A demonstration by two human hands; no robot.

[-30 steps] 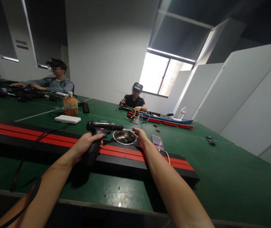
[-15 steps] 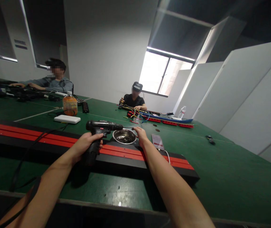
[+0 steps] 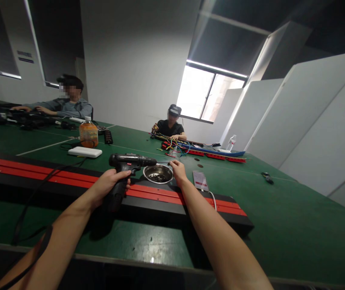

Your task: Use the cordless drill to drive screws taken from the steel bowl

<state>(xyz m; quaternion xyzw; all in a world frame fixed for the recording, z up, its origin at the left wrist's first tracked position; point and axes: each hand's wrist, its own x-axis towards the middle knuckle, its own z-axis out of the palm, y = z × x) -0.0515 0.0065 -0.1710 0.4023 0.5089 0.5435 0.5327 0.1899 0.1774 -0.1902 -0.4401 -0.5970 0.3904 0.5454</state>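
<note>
My left hand (image 3: 110,185) is wrapped round the grip of a black cordless drill (image 3: 130,161), whose long thin bit points right. At the bit's tip, the fingers of my right hand (image 3: 177,171) are pinched together; whatever small piece they hold there is too small to make out. Just below the bit, a round metal bowl (image 3: 167,178) holds small dark pieces. The bowl stands at the far edge of a long black bar with red strips (image 3: 157,194), which lies across the green table.
A phone (image 3: 200,180) with a white cable lies right of my right hand. Beyond the bar are a white power bank (image 3: 85,152), an orange bottle (image 3: 88,133) and coloured wires (image 3: 174,149). Two people sit across the green table (image 3: 287,225). Dark straps cross the bar at left.
</note>
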